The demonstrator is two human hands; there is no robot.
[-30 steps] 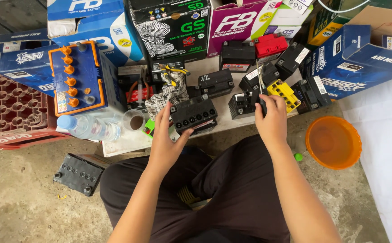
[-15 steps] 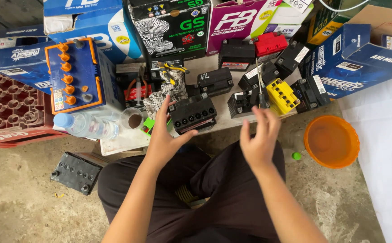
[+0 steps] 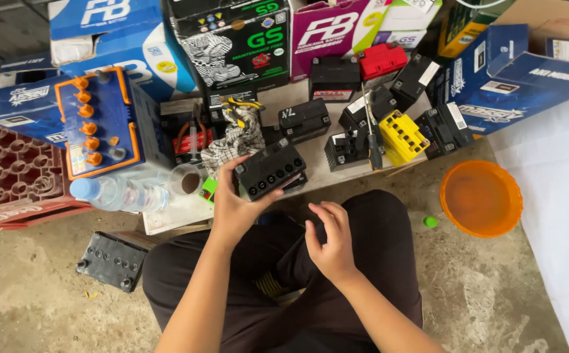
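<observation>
My left hand (image 3: 235, 208) grips a small black battery (image 3: 270, 168) with a row of round filler holes on top, holding it tilted at the front edge of a low board. My right hand (image 3: 330, 240) hovers over my lap just below and to the right of that battery, fingers loosely curled, holding nothing I can see. A black-handled screwdriver (image 3: 373, 138) lies among other small black batteries (image 3: 346, 145) and a yellow one (image 3: 401, 136) on the board.
A blue battery with orange caps (image 3: 98, 121) stands at left beside a plastic water bottle (image 3: 120, 193) and a red crate (image 3: 6, 170). Printed cartons (image 3: 239, 42) line the back. An orange bowl (image 3: 481, 197) and a flat black cover (image 3: 111, 260) lie on the concrete floor.
My right hand has drawn back from the screwdriver and batteries on the board toward my lap. My left hand has closed around the black battery and tipped it toward me.
</observation>
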